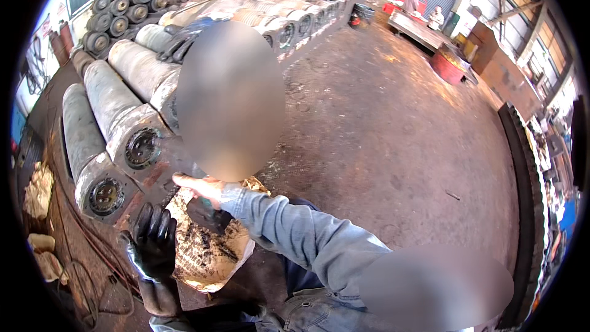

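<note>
My left hand, in a wet-looking black glove, is raised at the lower left with its fingers apart and nothing in it. It is beside an oil-stained, cream-coloured sack or paper and below the round end of a large grey cylinder. My right hand is bare and reaches left from a denim sleeve, its thumb or a finger stretched out. Under it hangs a dark flat piece, seemingly in its grip; its kind is unclear. A blurred patch hides the area just above this hand.
Heavy cylinders lie in rows along the left and far side, with dark gloves on one. Hoses run over the floor at left. Far right stand a red tub, a low table and people. A dark ridged barrier edges the right.
</note>
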Demonstrator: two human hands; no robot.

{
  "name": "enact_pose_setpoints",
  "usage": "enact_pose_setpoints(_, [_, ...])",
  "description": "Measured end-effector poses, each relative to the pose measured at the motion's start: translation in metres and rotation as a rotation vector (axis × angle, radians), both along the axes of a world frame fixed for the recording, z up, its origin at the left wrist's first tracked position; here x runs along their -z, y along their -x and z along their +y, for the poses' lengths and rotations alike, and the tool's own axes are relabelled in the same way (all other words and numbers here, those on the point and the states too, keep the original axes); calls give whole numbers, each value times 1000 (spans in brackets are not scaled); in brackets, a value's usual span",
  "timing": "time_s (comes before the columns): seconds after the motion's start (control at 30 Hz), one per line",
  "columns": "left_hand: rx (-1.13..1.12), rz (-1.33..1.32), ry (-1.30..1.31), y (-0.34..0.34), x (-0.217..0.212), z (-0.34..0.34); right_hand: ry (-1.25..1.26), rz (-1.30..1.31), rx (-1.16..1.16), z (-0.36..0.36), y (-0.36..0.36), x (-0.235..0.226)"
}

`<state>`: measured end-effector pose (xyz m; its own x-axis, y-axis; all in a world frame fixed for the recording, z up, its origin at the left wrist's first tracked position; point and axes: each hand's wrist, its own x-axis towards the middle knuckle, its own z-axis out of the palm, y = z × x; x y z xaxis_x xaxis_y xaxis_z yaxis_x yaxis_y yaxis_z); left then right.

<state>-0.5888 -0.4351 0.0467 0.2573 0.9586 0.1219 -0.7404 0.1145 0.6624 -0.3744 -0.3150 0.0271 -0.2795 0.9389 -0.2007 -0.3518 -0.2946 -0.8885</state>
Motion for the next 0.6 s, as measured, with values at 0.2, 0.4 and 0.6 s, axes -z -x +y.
enact_pose_setpoints(0.2, [-85,-25,-151,12,27,21,56,139,-212,11,6,21])
enact_pose_setpoints(0.4, [-161,-159,83,14,-13,12,-109,118,-30,-4,22,-14])
enact_pose_setpoints(0.6, [-191,-189,190,13,-10,14,4,129,-50,8,33,-11])
